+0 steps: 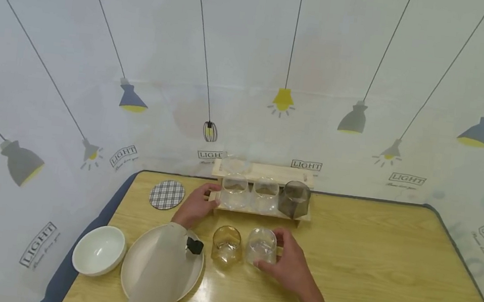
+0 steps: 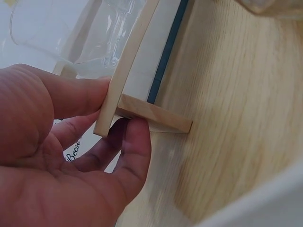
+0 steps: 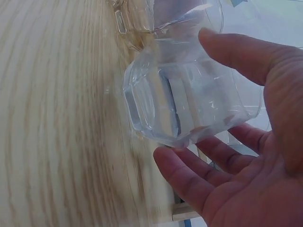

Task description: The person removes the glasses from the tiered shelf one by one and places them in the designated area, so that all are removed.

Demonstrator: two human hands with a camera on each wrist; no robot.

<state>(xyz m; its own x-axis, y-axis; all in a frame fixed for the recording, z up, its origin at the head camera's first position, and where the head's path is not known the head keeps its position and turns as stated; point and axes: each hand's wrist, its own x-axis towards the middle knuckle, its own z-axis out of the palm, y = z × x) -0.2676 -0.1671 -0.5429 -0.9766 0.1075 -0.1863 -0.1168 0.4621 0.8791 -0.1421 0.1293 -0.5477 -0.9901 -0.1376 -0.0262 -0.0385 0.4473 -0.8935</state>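
My left hand [image 1: 197,204] pinches the left end of a light wooden two-tier rack [image 1: 262,172], thumb on top of the lower board and fingers below in the left wrist view. On the lower tier stand two clear glasses, one at the left [image 1: 234,192] and one in the middle [image 1: 265,196], with a smoky grey glass [image 1: 295,200] at the right. Another clear glass [image 1: 237,163] shows faintly on the upper tier's left. In front of the rack, my right hand [image 1: 289,263] holds a clear glass [image 3: 189,94] between thumb and fingers. An amber glass [image 1: 227,245] stands just left of it.
A white bowl [image 1: 99,250] and a large cream plate [image 1: 136,263] sit at the left, the plate partly under my left sleeve. A round checked coaster [image 1: 167,195] lies behind them. The wooden table [image 1: 381,266] meets a lamp-patterned wall covering [image 1: 253,47] at the back.
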